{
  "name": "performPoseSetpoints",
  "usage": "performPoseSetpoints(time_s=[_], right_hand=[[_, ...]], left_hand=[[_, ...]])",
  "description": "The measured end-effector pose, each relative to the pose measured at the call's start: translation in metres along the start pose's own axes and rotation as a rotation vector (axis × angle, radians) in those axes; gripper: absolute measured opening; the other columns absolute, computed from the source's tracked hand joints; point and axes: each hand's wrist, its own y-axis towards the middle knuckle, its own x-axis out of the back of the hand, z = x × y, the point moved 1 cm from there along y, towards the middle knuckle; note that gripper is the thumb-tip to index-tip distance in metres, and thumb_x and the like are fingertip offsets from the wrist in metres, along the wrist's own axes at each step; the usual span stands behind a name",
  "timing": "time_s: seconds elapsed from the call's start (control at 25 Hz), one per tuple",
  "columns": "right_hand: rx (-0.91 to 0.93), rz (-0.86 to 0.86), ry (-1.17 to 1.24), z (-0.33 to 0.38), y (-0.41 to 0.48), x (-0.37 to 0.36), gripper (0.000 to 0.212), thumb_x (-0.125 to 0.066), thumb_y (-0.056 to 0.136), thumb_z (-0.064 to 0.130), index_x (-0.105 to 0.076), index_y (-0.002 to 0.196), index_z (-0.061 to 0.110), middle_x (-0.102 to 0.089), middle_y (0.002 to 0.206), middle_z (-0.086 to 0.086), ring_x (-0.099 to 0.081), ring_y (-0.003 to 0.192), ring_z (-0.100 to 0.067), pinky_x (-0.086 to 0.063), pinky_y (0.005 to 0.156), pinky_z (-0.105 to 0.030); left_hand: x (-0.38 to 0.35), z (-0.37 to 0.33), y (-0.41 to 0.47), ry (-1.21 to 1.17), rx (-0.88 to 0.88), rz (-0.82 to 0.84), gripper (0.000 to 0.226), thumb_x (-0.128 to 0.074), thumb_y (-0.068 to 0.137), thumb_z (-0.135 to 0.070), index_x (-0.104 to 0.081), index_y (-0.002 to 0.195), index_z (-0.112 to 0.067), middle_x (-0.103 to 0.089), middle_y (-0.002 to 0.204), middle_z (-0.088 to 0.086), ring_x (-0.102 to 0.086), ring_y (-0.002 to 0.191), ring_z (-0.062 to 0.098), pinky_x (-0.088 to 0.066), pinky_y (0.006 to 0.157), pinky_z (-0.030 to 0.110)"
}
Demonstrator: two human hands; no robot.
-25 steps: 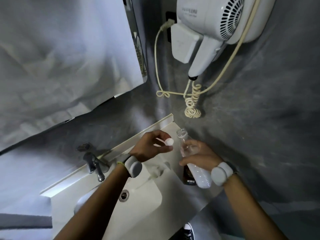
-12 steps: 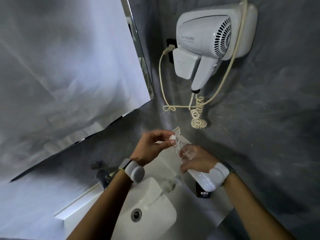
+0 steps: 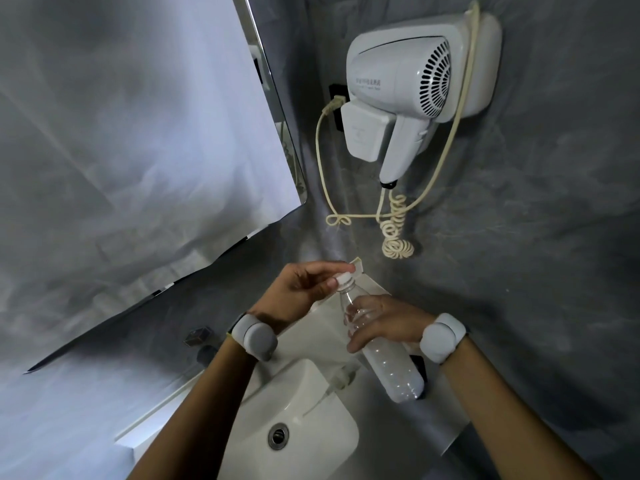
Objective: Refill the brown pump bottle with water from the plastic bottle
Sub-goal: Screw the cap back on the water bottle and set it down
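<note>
My right hand (image 3: 381, 320) grips the clear plastic bottle (image 3: 391, 368) around its upper body, holding it tilted over the sink counter. A white cap (image 3: 343, 279) sits on the bottle's mouth, and the fingertips of my left hand (image 3: 301, 289) pinch it. The brown pump bottle (image 3: 418, 367) stands on the counter behind the plastic bottle; only a dark sliver of it shows. Its white pump head with its tube (image 3: 341, 377) lies on the basin's edge.
A white washbasin (image 3: 311, 424) with a round drain (image 3: 278, 434) lies below my hands. The tap (image 3: 204, 353) is at the left, mostly hidden by my left arm. A wall-mounted hair dryer (image 3: 412, 98) with a coiled cord (image 3: 396, 233) hangs above. A covered mirror (image 3: 138, 133) fills the left.
My left hand has brought the white cap from beside the bottle onto its mouth. The view has tilted upward, so the hands and sink sit lower in the frame.
</note>
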Motion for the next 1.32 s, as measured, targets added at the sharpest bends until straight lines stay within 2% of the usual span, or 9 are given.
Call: performPoseSetpoints(time_s=[0.16,0.28,0.4,0.64,0.8,0.92,1.04,1.16,1.32], right_hand=[[-0.017,-0.042,0.017,0.008,0.004,-0.004,0.049,-0.097,0.041,0.038,-0.076,0.086,0.038,-0.08,0.092,0.01,-0.076,0.094,-0.016,-0.063,0.079,-0.033],[-0.022,-0.083,-0.044,0.012,0.01,-0.015,0.049,-0.095,0.04,0.04,-0.074,0.084,0.036,-0.078,0.088,0.013,-0.074,0.087,-0.009,-0.056,0.07,-0.024],[0.013,-0.076,-0.034,0.012,0.008,-0.013,0.051,-0.095,0.041,0.04,-0.073,0.087,0.034,-0.079,0.089,0.009,-0.075,0.086,-0.008,-0.058,0.072,-0.024],[0.121,0.366,0.183,0.014,-0.008,-0.003,0.034,-0.09,0.069,0.002,-0.072,0.091,0.022,-0.075,0.09,-0.001,-0.073,0.087,-0.012,-0.059,0.077,-0.026],[0.136,0.126,0.122,0.018,-0.001,-0.004,0.033,-0.093,0.064,0.013,-0.073,0.089,0.02,-0.076,0.092,0.006,-0.073,0.091,-0.012,-0.059,0.081,-0.028],[0.107,-0.076,0.05,0.019,0.005,-0.008,0.035,-0.097,0.058,0.018,-0.073,0.081,0.028,-0.076,0.082,0.018,-0.071,0.084,-0.001,-0.053,0.065,-0.012],[0.085,-0.069,0.026,0.018,0.003,-0.005,0.035,-0.097,0.056,0.022,-0.072,0.08,0.031,-0.076,0.085,0.013,-0.072,0.083,-0.006,-0.055,0.062,-0.018],[0.068,0.077,-0.016,0.021,-0.002,0.009,0.041,-0.095,0.057,0.027,-0.074,0.092,0.023,-0.078,0.098,-0.002,-0.075,0.095,-0.019,-0.061,0.087,-0.042],[0.157,0.453,0.158,0.017,-0.003,0.012,0.036,-0.084,0.075,0.001,-0.068,0.107,0.009,-0.074,0.095,0.005,-0.07,0.094,-0.01,-0.056,0.085,-0.03]], left_hand=[[-0.015,-0.013,0.002,-0.134,0.141,-0.062,0.034,-0.059,0.102,-0.027,-0.069,0.129,-0.008,-0.071,0.135,0.011,-0.065,0.131,0.025,-0.05,0.115,0.038],[-0.036,-0.023,0.008,-0.06,0.268,-0.187,0.043,-0.057,0.094,-0.056,-0.075,0.113,-0.023,-0.076,0.125,0.003,-0.069,0.123,0.02,-0.05,0.114,0.046],[-0.041,-0.022,0.016,-0.101,0.263,-0.257,0.035,-0.055,0.106,-0.032,-0.07,0.123,-0.005,-0.08,0.118,0.008,-0.072,0.117,0.023,-0.05,0.113,0.051],[-0.031,-0.031,0.015,-0.102,0.026,0.115,0.034,-0.053,0.107,-0.018,-0.061,0.139,-0.008,-0.08,0.117,0.008,-0.069,0.125,0.02,-0.049,0.108,0.029],[-0.05,-0.028,0.019,-0.115,0.2,-0.321,0.028,-0.064,0.102,-0.034,-0.076,0.112,-0.011,-0.083,0.104,0.004,-0.077,0.104,0.02,-0.06,0.096,0.034],[-0.058,-0.021,0.021,-0.142,0.309,-0.52,0.032,-0.067,0.099,-0.039,-0.08,0.1,-0.009,-0.084,0.091,-0.002,-0.078,0.082,0.007,-0.061,0.073,0.021],[-0.052,-0.019,0.026,-0.24,0.333,-0.366,0.035,-0.061,0.103,-0.038,-0.078,0.109,-0.008,-0.084,0.099,0.001,-0.077,0.087,0.008,-0.063,0.087,0.032],[-0.047,-0.018,0.024,-0.24,0.232,-0.133,0.039,-0.055,0.105,-0.043,-0.076,0.117,-0.013,-0.081,0.114,0.006,-0.076,0.104,0.019,-0.061,0.096,0.036],[-0.039,-0.021,0.022,-0.193,0.138,0.118,0.034,-0.049,0.106,-0.044,-0.073,0.124,-0.029,-0.077,0.124,0.0,-0.065,0.128,0.027,-0.043,0.112,0.043]])
